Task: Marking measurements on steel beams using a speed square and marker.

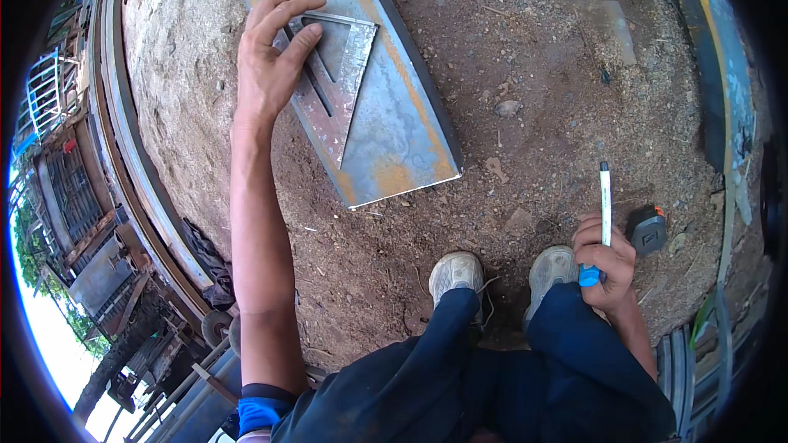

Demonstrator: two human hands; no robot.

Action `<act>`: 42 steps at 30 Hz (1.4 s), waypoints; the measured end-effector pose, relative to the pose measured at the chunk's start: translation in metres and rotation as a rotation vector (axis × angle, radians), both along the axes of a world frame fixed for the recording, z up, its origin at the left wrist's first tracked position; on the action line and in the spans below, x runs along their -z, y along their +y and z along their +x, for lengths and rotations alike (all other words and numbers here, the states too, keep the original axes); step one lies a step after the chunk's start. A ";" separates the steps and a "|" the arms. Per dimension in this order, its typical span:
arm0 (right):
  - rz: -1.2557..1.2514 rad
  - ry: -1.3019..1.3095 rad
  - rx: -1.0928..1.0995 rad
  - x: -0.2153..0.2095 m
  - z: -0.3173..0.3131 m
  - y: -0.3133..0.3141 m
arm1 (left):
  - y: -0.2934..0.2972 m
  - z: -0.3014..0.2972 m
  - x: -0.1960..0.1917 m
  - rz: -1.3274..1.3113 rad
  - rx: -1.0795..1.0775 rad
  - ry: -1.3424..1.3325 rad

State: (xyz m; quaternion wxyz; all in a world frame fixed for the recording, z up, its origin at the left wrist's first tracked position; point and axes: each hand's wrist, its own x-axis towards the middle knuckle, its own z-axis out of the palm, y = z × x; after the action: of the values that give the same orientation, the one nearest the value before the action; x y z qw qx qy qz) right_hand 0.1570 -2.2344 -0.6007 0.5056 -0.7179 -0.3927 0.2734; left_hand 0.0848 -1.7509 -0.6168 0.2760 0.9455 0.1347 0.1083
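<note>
My left hand grips the upper corner of a metal speed square, its thumb on the near face and its fingers reaching over the far edge. The triangular square, worn and slotted, lies flat on a steel beam with rust-orange streaks and a cut near end. My right hand is closed around a white marker, held upright above my right knee with its dark tip pointing away from me. A blue piece shows at the marker's lower end, between the fingers.
On the dirt beside my right hand sits a dark tape measure with an orange part. Another long steel beam runs along the right. Long metal rails curve past on the left, with scrap metal behind. My shoes stand near the beam's end.
</note>
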 end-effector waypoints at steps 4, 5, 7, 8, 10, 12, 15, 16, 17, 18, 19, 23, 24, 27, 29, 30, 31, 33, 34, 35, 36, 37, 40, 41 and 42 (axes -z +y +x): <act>0.019 -0.028 -0.031 -0.001 -0.008 0.005 | -0.018 -0.036 -0.013 0.061 -0.189 -0.093; 0.026 -0.031 -0.032 -0.002 -0.010 0.007 | -0.023 -0.048 -0.018 0.003 -0.242 -0.075; 0.041 -0.019 -0.049 -0.002 -0.013 0.008 | -0.030 -0.070 -0.027 -0.112 -0.314 -0.068; 0.043 -0.028 -0.072 -0.003 -0.014 0.009 | -0.034 -0.081 -0.031 -0.110 -0.337 -0.079; 0.040 -0.012 -0.070 -0.006 -0.017 0.006 | -0.046 -0.096 -0.040 -0.159 -0.371 -0.038; 0.055 -0.037 -0.080 -0.008 -0.018 0.002 | -0.060 -0.099 -0.058 -0.150 -0.363 -0.032; 0.064 -0.038 -0.113 -0.009 -0.024 0.004 | -0.072 -0.120 -0.064 -0.130 -0.403 -0.009; 0.063 -0.046 -0.127 -0.010 -0.025 0.006 | -0.073 -0.126 -0.064 -0.191 -0.424 -0.009; 0.053 -0.049 -0.136 -0.012 -0.027 0.007 | -0.076 -0.131 -0.064 -0.252 -0.441 -0.008; 0.043 -0.052 -0.144 -0.013 -0.028 0.007 | -0.078 -0.134 -0.063 -0.254 -0.449 -0.017; 0.044 -0.050 -0.158 -0.013 -0.029 0.007 | -0.080 -0.136 -0.064 -0.240 -0.444 -0.017; 0.047 -0.053 -0.200 -0.018 -0.033 0.010 | -0.086 -0.144 -0.060 -0.263 -0.412 0.004; 0.054 -0.054 -0.207 -0.019 -0.034 0.011 | -0.089 -0.145 -0.063 -0.256 -0.420 0.002; 0.057 -0.077 -0.231 -0.021 -0.034 0.012 | -0.095 -0.147 -0.064 -0.297 -0.437 0.052; 0.031 -0.076 -0.241 -0.021 -0.035 0.010 | -0.097 -0.148 -0.067 -0.293 -0.450 0.073; 0.036 -0.075 -0.251 -0.020 -0.035 0.010 | -0.097 -0.149 -0.068 -0.293 -0.454 0.095; 0.027 -0.079 -0.248 -0.019 -0.035 0.010 | -0.095 -0.152 -0.067 -0.299 -0.445 0.102; 0.024 -0.082 -0.256 -0.020 -0.036 0.011 | -0.097 -0.155 -0.071 -0.305 -0.465 0.103; 0.028 -0.104 -0.249 -0.020 -0.037 0.013 | -0.097 -0.157 -0.073 -0.313 -0.474 0.104; 0.033 -0.126 -0.241 -0.021 -0.037 0.014 | -0.097 -0.160 -0.074 -0.306 -0.486 0.103; 0.043 -0.124 -0.253 -0.022 -0.039 0.015 | -0.096 -0.163 -0.076 -0.315 -0.488 0.108; 0.012 -0.137 -0.234 -0.023 -0.040 0.014 | -0.096 -0.165 -0.076 -0.326 -0.487 0.111; -0.009 -0.147 -0.214 -0.028 -0.042 0.015 | -0.097 -0.173 -0.077 -0.298 -0.497 0.137; -0.010 -0.143 -0.203 -0.028 -0.042 0.016 | -0.097 -0.178 -0.074 -0.282 -0.477 0.117; 0.000 -0.142 -0.213 -0.028 -0.043 0.016 | -0.098 -0.180 -0.075 -0.273 -0.488 0.115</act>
State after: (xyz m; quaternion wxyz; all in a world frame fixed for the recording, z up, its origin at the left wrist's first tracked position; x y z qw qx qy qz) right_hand 0.1145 -2.2184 -0.5723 0.4449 -0.6897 -0.5014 0.2739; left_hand -0.0953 -1.8485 -0.5419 0.3586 0.8437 0.3872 0.0986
